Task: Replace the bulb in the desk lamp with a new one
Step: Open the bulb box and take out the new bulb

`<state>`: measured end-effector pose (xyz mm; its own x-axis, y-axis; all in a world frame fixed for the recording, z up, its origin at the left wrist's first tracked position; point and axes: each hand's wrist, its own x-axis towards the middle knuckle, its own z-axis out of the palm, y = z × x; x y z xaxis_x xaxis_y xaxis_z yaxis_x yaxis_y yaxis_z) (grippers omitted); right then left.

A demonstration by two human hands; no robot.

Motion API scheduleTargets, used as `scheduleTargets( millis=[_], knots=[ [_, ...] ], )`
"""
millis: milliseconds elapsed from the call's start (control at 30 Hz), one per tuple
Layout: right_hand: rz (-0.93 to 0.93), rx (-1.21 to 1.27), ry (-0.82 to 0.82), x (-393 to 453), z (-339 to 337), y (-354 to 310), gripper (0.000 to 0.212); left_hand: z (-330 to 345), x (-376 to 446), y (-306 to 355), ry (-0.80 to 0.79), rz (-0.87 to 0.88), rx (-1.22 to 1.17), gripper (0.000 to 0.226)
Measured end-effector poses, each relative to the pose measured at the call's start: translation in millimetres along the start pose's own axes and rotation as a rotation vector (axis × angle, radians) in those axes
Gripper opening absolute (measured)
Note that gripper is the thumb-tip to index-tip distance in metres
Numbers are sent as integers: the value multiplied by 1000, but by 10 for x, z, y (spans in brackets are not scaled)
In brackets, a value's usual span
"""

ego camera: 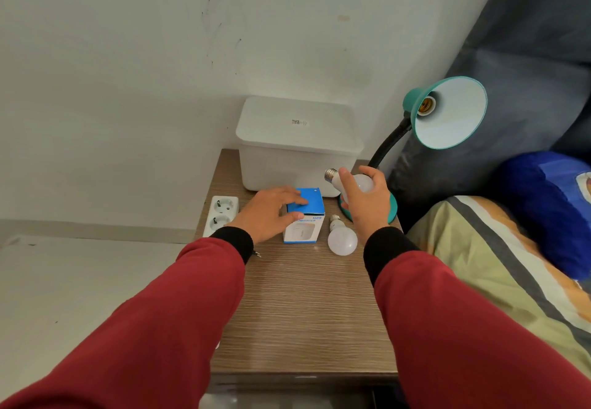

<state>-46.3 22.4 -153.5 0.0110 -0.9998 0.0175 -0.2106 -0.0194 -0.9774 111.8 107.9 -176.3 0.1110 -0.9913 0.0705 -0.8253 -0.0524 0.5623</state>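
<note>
Landmark: blue and white box [304, 221], standing near the middle of the wooden desk [303, 306]
Left hand [267, 213]: rests on the box, fingers spread over its blue top, thumb on its front face; the grip is loose and not closed around it
Right hand [364, 203]: raised to the right of the box, grip closed around the glass of a white bulb [348, 182], whose metal screw base points left toward the box
Second bulb [341, 236]: lies on the desk just right of the box, screw base pointing away from the viewer
Desk lamp [447, 112]: teal, its base to the right of the box behind the right hand; black bendy neck rises to a shade turned toward the viewer, its socket bare
White lidded container [299, 143]: directly behind the box, against the wall
Power strip [221, 215]: left of the box, at the desk edge
Sleeves: red with black cuffs
</note>
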Motion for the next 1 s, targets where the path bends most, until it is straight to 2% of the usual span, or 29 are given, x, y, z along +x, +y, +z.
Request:
scheduleTargets(
  millis=[133, 233, 367, 500, 833, 1000],
  knots=[
    [2, -17, -13, 7, 5, -7, 45, -21, -3, 23, -49, 42, 113, 44],
    [-2, -39, -21, 14, 8, -1, 43, -16, -1, 29, -103, 58, 182, 39],
    [-6, -51, -28, 22, 17, 21, 35, 12, 34, 53, -105, 59, 115, 33],
    [5, -50, -26, 23, 28, 38, 36, 85, 88, 93, -135, 46, 74, 30],
    [7, -133, -31, 9, 27, 97, 43, 144, 76, 70, -53, -29, -55, 30],
    [-7, -272, -31, 12, -58, -31, 45, 64, 58, 113, -68, -20, -10, 48]
  ],
)
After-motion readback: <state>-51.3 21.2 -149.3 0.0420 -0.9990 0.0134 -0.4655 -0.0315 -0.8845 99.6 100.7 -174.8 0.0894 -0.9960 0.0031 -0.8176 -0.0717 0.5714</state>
